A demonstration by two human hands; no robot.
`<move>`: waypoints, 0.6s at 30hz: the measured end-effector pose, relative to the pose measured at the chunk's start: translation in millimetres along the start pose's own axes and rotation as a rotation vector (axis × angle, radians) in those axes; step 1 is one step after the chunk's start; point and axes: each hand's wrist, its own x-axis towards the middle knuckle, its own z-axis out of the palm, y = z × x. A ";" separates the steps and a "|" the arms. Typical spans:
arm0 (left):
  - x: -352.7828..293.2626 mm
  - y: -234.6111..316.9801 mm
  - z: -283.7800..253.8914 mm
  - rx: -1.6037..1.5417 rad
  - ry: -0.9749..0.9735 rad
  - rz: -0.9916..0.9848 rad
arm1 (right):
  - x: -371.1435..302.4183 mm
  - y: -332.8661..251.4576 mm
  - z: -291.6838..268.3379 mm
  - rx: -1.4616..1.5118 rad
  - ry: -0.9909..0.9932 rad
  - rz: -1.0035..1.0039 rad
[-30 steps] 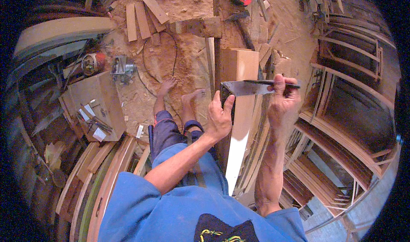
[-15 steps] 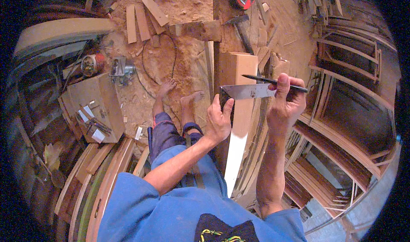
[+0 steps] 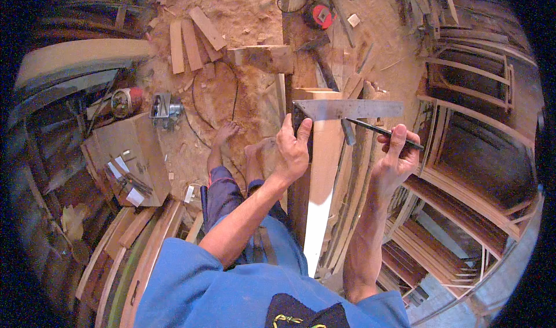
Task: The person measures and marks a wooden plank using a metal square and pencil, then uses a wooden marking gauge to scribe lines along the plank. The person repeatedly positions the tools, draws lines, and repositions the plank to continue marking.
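A pale wooden beam [image 3: 324,171] runs away from me, its near part brightly lit. Across its top, close to the far end, lies the metal blade of a try square [image 3: 362,108], reaching past the beam's right edge. My left hand [image 3: 294,151] grips the square's dark stock at the beam's left side. In my right hand [image 3: 397,157], a dark pencil [image 3: 376,130] is pinched between thumb and fingers. It points left, its tip at the blade's near edge, beside the beam's right side.
Beyond the beam lie a hammer [image 3: 325,70] and a red tape measure [image 3: 322,16]. Several short boards [image 3: 194,44] rest on the sawdust-covered floor. A box [image 3: 130,160] with tools on top stands left. Wooden frames [image 3: 463,177] are stacked right.
The square has shifted toward the beam's far end. My right hand has come away from the blade's end, moving nearer me, and the pencil tip has moved to the blade's near edge.
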 end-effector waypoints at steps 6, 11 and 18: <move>3.8 7.7 0.0 0.119 0.064 0.065 | 2.2 2.2 2.6 -0.009 -0.009 -0.041; 1.6 17.7 -5.3 0.071 -0.035 -0.057 | 4.1 1.9 9.6 -0.007 0.011 -0.043; 1.5 16.3 -4.0 0.121 0.007 -0.030 | 6.5 2.2 11.9 -0.053 -0.007 -0.041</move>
